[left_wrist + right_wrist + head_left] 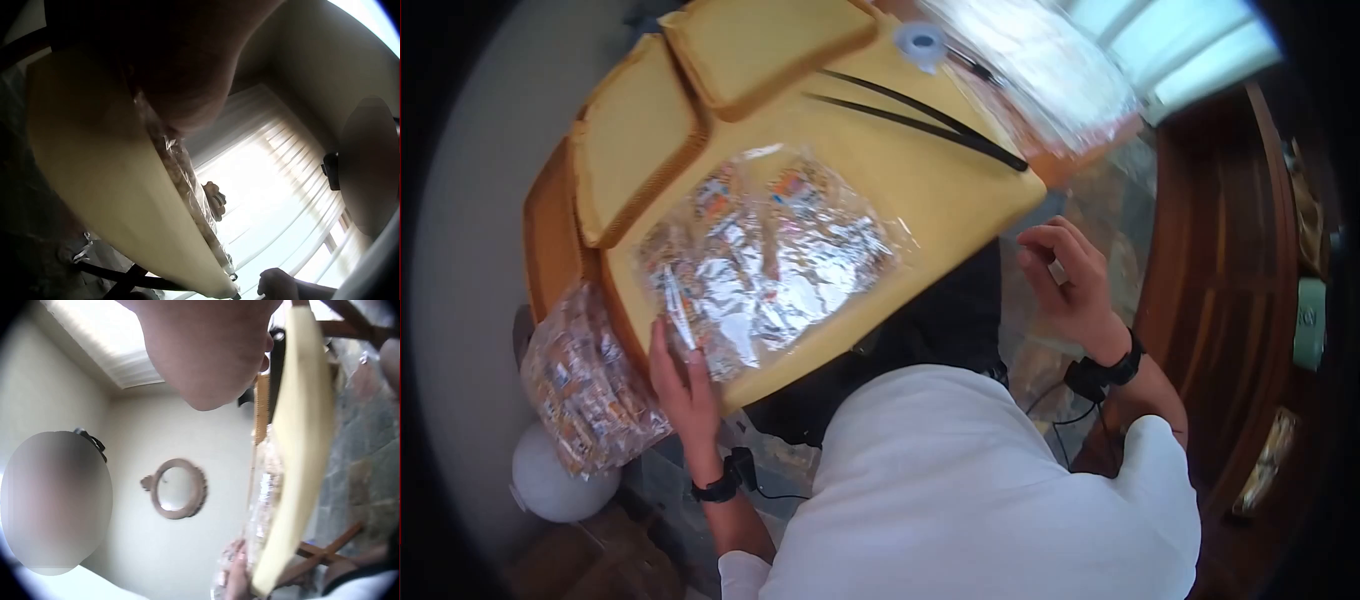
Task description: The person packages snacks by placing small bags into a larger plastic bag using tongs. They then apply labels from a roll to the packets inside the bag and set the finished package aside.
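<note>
A clear, shiny plastic bag [800,255] with small colourful printed pieces lies flat on the pale yellow tabletop [940,215]. At its near left corner is my left hand [685,390], its fingers extended along the plastic at the table's edge. A narrow white streak on the plastic runs down to those fingertips. My right hand [1075,275] hangs in the air beyond the table's right edge, fingers loosely curled, thumb and forefinger apart, nothing visible between them. Nearest to it on the tabletop is a pair of long black strips [940,125] that meet at one end like tongs.
Two shallow tan trays [770,45] stand along the far left edge. A roll of tape [922,42] and clear plastic packaging [1040,75] are at the back right. Left of the table sits a filled plastic bag [590,390] above a white globe [565,475]. Wooden shelving [1215,270] rises at the right.
</note>
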A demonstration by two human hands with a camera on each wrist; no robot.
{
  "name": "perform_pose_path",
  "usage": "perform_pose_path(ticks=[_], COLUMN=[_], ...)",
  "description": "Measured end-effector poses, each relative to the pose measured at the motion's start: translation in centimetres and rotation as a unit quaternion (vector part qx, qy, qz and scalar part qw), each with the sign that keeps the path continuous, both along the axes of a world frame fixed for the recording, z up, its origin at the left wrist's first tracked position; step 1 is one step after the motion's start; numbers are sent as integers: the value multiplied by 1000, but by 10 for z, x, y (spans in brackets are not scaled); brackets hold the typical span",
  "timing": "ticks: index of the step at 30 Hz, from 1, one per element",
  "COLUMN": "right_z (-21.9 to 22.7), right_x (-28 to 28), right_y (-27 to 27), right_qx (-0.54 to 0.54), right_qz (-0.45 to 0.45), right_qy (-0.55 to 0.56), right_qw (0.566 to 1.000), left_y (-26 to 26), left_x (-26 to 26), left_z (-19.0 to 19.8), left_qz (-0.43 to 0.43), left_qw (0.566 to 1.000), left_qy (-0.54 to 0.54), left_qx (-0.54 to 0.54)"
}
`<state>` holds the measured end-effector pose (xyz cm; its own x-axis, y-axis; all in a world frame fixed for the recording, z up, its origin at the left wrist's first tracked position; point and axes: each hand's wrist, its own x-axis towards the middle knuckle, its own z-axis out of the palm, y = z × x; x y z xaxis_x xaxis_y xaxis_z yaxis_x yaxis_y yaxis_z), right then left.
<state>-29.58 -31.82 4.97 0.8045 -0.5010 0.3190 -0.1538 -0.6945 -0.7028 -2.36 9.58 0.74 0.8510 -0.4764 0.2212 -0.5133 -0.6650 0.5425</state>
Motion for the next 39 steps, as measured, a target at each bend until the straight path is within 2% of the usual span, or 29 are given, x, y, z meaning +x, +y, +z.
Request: perform_pose_path(ticks=[3,5,7,8,10,11,13,16,17,19,24,26,27,29,31,32,34,35,37,38,39], right_z=[-33,-93,-106,-107,-108,-113,-127,-130,-126,-114,-117,-103,-94,-67,-22,-1,29,27,22,28,38], right_x=[-61,-123,-149,-149,-143,-142,-138,-132,-127,-122,-115,-106,-99,-79,-39,-21,8,15,28,41,58], right_y=[7,20,41,51,71,76,81,79,75,68,49,39,30,3,-8,-10,-9,-9,-8,-7,-3], right_qx=[96,69,248,249,300,302,220,227,218,290,247,254,251,181,166,163,172,168,62,57,54], right_qz=[-36,34,60,61,-10,-9,-18,-2,16,26,96,153,156,254,206,208,144,146,192,197,160], right_qy=[154,336,429,427,367,365,379,417,412,425,452,514,511,568,459,457,360,355,320,318,250], right_qw=[983,939,867,867,880,880,899,880,885,857,852,805,807,762,848,849,906,908,926,926,953], left_y=[-4,-4,-3,-2,-1,0,-3,-3,-2,-7,-6,-4,-4,-1,2,3,4,0,1,-2,-4], left_x=[0,0,3,3,4,3,2,0,1,-2,-3,-4,-3,2,4,4,7,9,14,18,22], left_z=[-5,-6,-7,-8,-9,-9,-6,-3,-3,6,8,9,11,8,7,7,6,11,14,17,20], left_qz=[6,-2,-2,-3,-5,-6,3,1,-4,7,14,21,18,8,15,19,18,27,39,45,72], left_qw=[1000,1000,1000,1000,1000,1000,1000,1000,1000,1000,999,999,999,1000,999,996,993,993,994,993,982], left_qy=[9,10,5,3,8,6,5,3,3,-1,-11,-14,0,19,44,73,62,64,58,53,117], left_qx=[-20,-19,-28,-26,-29,-27,-15,-10,-16,12,29,31,26,10,-24,-55,-95,-99,-88,-91,-133])
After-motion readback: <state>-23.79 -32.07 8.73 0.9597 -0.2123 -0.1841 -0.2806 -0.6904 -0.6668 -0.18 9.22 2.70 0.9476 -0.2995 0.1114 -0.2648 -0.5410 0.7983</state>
